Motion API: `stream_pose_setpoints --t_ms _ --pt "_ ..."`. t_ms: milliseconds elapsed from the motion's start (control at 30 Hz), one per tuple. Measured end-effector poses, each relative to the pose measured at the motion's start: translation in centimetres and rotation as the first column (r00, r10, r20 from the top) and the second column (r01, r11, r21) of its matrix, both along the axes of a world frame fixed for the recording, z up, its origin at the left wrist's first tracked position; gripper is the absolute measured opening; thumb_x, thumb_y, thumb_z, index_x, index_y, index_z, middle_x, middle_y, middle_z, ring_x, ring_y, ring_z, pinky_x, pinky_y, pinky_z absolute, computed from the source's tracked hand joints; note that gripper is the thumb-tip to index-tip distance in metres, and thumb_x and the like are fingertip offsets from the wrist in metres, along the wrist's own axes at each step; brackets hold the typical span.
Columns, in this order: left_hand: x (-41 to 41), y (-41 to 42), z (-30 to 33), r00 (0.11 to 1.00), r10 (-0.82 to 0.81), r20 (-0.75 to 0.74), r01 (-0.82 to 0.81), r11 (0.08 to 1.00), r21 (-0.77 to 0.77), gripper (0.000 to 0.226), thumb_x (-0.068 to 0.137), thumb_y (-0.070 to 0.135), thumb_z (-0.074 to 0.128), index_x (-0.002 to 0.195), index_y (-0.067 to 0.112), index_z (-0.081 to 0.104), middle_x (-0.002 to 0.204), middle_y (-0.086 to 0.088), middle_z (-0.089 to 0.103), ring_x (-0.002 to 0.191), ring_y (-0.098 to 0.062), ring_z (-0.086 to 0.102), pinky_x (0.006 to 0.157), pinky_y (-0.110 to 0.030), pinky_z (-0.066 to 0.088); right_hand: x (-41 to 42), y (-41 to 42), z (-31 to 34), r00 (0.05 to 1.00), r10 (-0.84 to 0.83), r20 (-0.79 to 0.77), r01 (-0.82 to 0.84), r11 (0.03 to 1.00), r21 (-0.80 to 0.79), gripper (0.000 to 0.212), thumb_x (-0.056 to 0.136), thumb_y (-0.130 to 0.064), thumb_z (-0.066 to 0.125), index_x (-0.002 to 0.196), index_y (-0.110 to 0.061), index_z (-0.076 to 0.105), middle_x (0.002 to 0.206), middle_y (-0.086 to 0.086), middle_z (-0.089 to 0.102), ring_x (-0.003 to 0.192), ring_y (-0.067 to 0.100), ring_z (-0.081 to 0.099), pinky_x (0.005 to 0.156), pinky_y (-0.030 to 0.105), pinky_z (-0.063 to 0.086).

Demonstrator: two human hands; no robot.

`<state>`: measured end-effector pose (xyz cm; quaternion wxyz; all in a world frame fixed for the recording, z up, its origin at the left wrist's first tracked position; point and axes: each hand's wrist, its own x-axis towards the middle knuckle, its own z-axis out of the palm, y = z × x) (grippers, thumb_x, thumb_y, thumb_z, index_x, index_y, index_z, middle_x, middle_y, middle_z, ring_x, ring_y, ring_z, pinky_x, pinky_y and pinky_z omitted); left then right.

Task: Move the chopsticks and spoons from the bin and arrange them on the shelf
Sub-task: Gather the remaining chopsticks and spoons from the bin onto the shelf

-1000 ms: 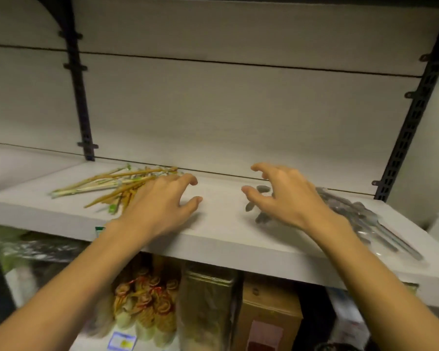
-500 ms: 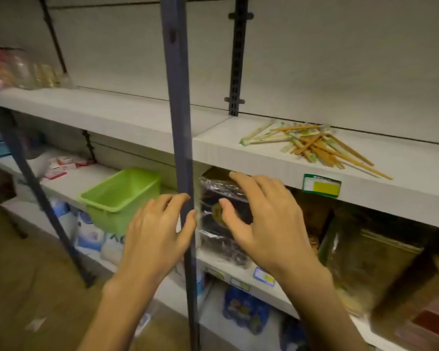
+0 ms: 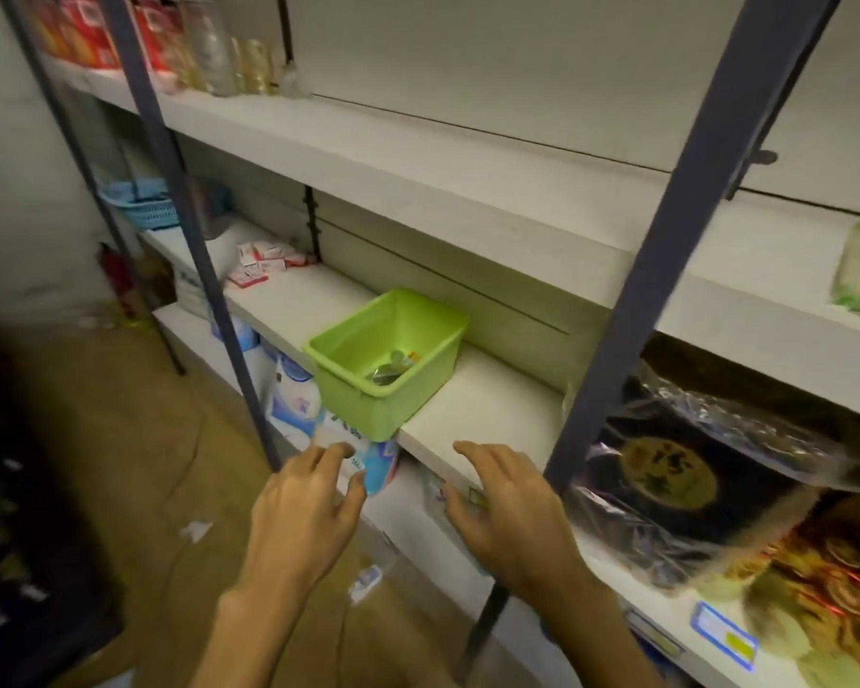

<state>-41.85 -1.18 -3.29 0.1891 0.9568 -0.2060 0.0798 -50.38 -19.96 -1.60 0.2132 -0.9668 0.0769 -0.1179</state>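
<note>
The green bin [image 3: 386, 361] sits on the middle shelf [image 3: 487, 399], its near corner jutting over the shelf's front edge. A few leftover utensils [image 3: 393, 367], too blurred to identify, lie at its bottom. Your left hand [image 3: 301, 508] and right hand [image 3: 505, 508] hover just near of the bin, fingers spread and relaxed, holding nothing. Wrapped packages [image 3: 706, 489] fill the shelf to your right.
</note>
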Motion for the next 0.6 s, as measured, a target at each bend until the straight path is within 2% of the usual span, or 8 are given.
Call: stream_pose_setpoints --t_ms 133,333,533,600 --pt "7.1 -0.9 -0.6 1.0 -0.014 0.001 0.014 1.0 0.013 0.03 0.084 0.033 0.056 0.108 0.017 0.066 0.093 -0.005 0.07 0.074 -0.027 0.066 0.058 -0.035 0.052 6.0 -0.6 -2.0 0.998 -0.053 -0.033 0.055 0.997 0.049 0.052 0.092 -0.049 0.05 0.139 -0.027 0.047 0.136 -0.005 0.053 0.121 0.016 0.05 0.096 0.025 0.04" --pt "16.8 -3.6 0.5 0.992 -0.127 -0.013 0.127 0.992 0.01 0.03 0.091 0.03 0.057 0.117 0.018 0.062 0.106 -0.007 0.068 0.091 -0.029 0.064 0.072 -0.038 0.052 13.4 -2.6 -3.0 0.984 -0.177 -0.025 0.179 0.98 0.084 0.044 0.092 -0.037 0.059 0.134 -0.025 0.053 0.13 -0.002 0.057 0.117 0.019 0.053 0.093 0.031 0.046" --pt "25.9 -5.8 -1.1 0.943 -0.274 -0.191 0.265 0.962 -0.071 0.036 0.095 0.027 0.053 0.131 0.023 0.05 0.123 -0.003 0.057 0.106 -0.022 0.058 0.078 -0.027 0.045 19.7 -2.6 -2.5 0.959 -0.275 0.063 0.26 0.949 0.18 0.037 0.09 -0.026 0.063 0.127 -0.023 0.058 0.119 -0.002 0.061 0.1 0.015 0.06 0.083 0.026 0.049" --pt "29.0 -6.8 -2.1 0.894 -0.349 -0.282 0.349 0.936 -0.053 0.041 0.094 0.025 0.054 0.134 0.023 0.047 0.127 -0.006 0.055 0.111 -0.024 0.057 0.088 -0.031 0.048 22.2 -2.0 -2.5 0.937 -0.334 0.106 0.307 0.928 0.209 0.036 0.09 -0.024 0.064 0.126 -0.021 0.059 0.115 -0.004 0.061 0.094 0.013 0.061 0.08 0.027 0.053"
